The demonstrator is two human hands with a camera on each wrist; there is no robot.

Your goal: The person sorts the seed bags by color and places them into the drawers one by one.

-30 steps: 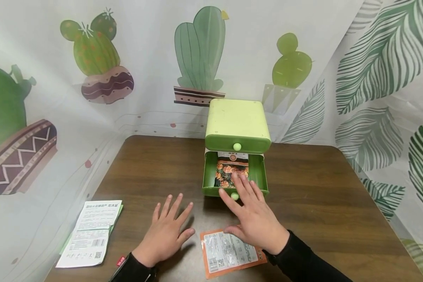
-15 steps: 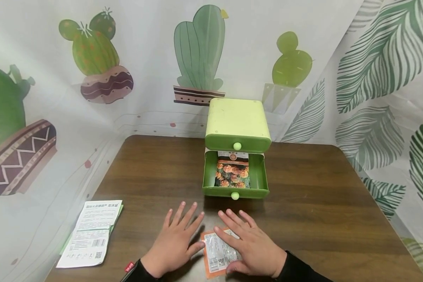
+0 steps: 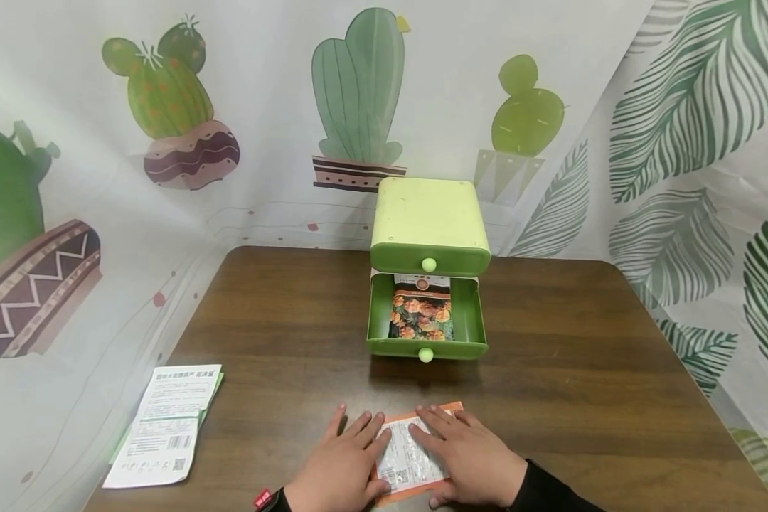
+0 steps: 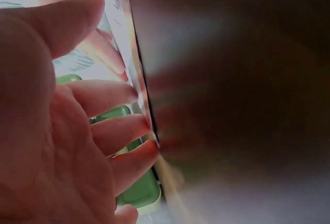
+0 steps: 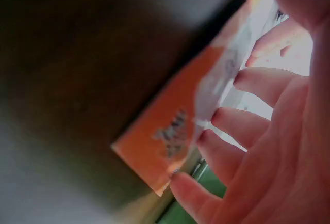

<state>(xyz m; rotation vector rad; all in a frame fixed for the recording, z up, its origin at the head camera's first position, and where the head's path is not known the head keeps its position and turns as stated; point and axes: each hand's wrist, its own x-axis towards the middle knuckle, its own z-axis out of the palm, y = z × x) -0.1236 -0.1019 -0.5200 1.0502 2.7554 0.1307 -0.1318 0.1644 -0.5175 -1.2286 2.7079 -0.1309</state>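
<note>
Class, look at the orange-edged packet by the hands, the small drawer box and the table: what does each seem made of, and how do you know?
Packet: probably glossy plastic film; its pale panel shows crinkled highlights.
Drawer box: plastic or painted metal, hard to tell; smooth, evenly coloured, rounded corners.
Table: wood or wood-look laminate, slightly shiny; brown grain streaks.

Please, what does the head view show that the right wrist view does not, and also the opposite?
Only the head view: the white packet at the table's left side, and the flower-picture packet inside the pulled-out lower drawer.

Only the right wrist view: the palm side of the right hand, and a blurred dark print on the packet's orange end.

Both: the right hand and the orange-edged packet at its fingers.
</note>
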